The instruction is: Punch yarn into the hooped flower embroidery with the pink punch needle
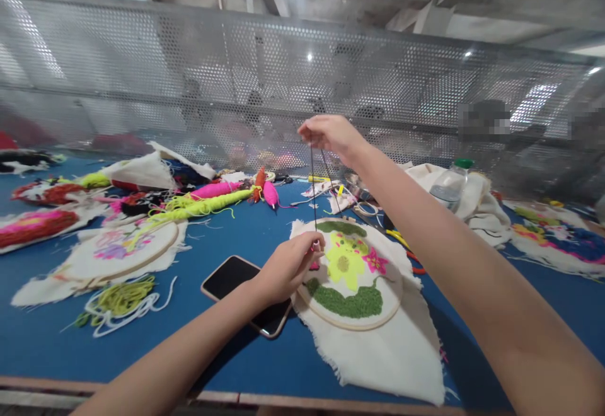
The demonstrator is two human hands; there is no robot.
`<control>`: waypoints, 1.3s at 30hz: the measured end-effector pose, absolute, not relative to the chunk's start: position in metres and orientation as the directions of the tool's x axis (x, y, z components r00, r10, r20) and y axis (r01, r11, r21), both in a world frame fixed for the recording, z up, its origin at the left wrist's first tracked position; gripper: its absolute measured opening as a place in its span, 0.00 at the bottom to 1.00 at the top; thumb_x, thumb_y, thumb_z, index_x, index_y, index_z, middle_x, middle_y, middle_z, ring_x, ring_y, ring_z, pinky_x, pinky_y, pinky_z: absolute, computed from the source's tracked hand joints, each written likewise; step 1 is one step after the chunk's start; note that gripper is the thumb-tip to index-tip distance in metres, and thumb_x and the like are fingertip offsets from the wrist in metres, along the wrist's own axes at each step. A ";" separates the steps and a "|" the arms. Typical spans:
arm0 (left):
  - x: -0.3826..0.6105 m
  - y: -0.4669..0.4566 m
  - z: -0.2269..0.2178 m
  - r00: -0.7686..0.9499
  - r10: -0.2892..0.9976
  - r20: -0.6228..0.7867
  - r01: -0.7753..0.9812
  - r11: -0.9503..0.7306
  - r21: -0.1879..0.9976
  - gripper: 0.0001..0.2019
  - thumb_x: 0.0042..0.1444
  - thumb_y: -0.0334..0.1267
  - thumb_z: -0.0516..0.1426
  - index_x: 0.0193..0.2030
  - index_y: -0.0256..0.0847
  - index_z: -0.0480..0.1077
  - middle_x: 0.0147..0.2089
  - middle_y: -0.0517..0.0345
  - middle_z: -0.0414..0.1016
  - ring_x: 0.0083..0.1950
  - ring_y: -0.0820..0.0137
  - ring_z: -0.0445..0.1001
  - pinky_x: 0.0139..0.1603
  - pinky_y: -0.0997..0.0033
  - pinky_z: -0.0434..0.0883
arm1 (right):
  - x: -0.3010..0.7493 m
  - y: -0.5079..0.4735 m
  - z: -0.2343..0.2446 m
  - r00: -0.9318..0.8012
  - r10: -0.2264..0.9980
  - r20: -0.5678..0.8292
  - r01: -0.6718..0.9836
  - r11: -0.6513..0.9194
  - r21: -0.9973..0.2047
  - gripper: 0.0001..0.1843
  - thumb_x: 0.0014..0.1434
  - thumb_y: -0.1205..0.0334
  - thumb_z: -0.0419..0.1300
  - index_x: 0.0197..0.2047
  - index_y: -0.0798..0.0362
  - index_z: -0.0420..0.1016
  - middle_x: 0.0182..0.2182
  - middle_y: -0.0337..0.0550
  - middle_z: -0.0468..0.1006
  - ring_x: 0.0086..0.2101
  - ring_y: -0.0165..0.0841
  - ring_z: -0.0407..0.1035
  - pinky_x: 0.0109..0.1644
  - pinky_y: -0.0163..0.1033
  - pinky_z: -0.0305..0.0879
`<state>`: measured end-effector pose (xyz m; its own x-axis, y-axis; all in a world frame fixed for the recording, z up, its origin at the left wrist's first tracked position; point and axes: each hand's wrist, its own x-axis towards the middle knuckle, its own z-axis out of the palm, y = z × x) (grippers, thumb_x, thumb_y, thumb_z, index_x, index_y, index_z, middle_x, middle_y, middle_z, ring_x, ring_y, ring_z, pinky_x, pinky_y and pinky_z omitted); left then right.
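Note:
An embroidery hoop (352, 324) holds cream cloth with green patches, a yellow-green flower and a pink flower, and lies on the blue table (265, 233). My left hand (288, 268) rests on the hoop's left rim, fingers closed in a pinch at the cloth. My right hand (331, 133) is raised high above the hoop, fingers pinched on a dark thread (312, 183) that runs straight down to my left hand.
A black phone (236, 280) lies under my left wrist. Another hoop (123, 246) and loose yellow-green yarn (120, 299) sit at the left. Yarn skeins, cloth pieces and a plastic bottle (449, 183) crowd the back, before a perforated metal screen.

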<state>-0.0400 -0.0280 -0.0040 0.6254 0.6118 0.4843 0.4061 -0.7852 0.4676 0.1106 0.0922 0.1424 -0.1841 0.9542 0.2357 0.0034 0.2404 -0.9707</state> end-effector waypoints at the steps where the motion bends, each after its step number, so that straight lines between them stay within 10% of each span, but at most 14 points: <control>1: -0.040 -0.028 -0.004 0.618 0.622 0.481 0.407 -0.776 0.482 0.07 0.63 0.33 0.43 0.43 0.41 0.59 0.38 0.54 0.72 0.36 0.70 0.70 0.37 0.72 0.65 | 0.105 0.084 0.151 -0.224 0.912 0.344 0.074 0.368 -0.927 0.12 0.60 0.71 0.52 0.28 0.61 0.73 0.27 0.38 0.73 0.35 0.25 0.70 0.46 0.35 0.64; 6: -0.040 -0.027 -0.005 0.616 0.631 0.472 0.397 -0.766 0.506 0.07 0.64 0.33 0.43 0.44 0.41 0.59 0.37 0.56 0.71 0.35 0.71 0.69 0.38 0.73 0.65 | 0.090 0.037 0.184 -0.492 0.616 0.615 0.098 0.741 -0.664 0.20 0.63 0.72 0.42 0.36 0.65 0.75 0.38 0.35 0.72 0.51 0.31 0.64 0.49 0.37 0.56; 11: -0.041 -0.027 -0.005 0.616 0.615 0.492 0.393 -0.781 0.485 0.07 0.64 0.33 0.44 0.44 0.40 0.59 0.37 0.56 0.71 0.36 0.71 0.69 0.38 0.74 0.65 | 0.116 0.046 0.153 -0.679 0.723 0.130 0.470 0.564 -0.679 0.12 0.63 0.61 0.52 0.40 0.55 0.74 0.33 0.39 0.77 0.33 0.28 0.72 0.39 0.35 0.67; 13: -0.041 -0.027 -0.005 0.617 0.614 0.493 0.392 -0.783 0.484 0.06 0.64 0.34 0.44 0.43 0.40 0.59 0.37 0.55 0.71 0.36 0.71 0.69 0.38 0.74 0.65 | 0.137 0.062 0.120 -0.527 0.839 -0.134 0.788 0.424 -0.446 0.07 0.59 0.61 0.57 0.35 0.53 0.75 0.29 0.40 0.78 0.29 0.29 0.72 0.34 0.34 0.67; 17: -0.040 -0.027 -0.003 0.620 0.606 0.499 0.390 -0.789 0.474 0.06 0.64 0.35 0.44 0.42 0.40 0.60 0.36 0.55 0.72 0.35 0.71 0.69 0.37 0.74 0.65 | 0.172 0.081 0.047 -0.380 0.915 -0.138 0.899 0.330 -0.287 0.10 0.46 0.74 0.64 0.34 0.58 0.77 0.28 0.47 0.78 0.31 0.36 0.71 0.34 0.38 0.65; 21: -0.040 -0.029 0.000 0.614 0.627 0.479 0.411 -0.773 0.484 0.07 0.63 0.35 0.44 0.42 0.40 0.61 0.35 0.55 0.72 0.34 0.70 0.70 0.36 0.73 0.66 | 0.182 0.081 -0.002 -0.399 0.914 -0.080 0.885 0.360 -0.295 0.16 0.56 0.68 0.59 0.49 0.54 0.72 0.37 0.45 0.77 0.37 0.35 0.71 0.41 0.40 0.66; 39: -0.039 -0.029 0.002 0.609 0.645 0.461 0.423 -0.756 0.500 0.06 0.63 0.35 0.45 0.42 0.40 0.61 0.35 0.55 0.73 0.35 0.70 0.70 0.37 0.72 0.66 | 0.162 0.119 -0.018 -0.488 0.839 -0.239 0.825 0.355 -0.440 0.15 0.61 0.58 0.57 0.48 0.57 0.70 0.45 0.45 0.73 0.41 0.35 0.70 0.43 0.44 0.70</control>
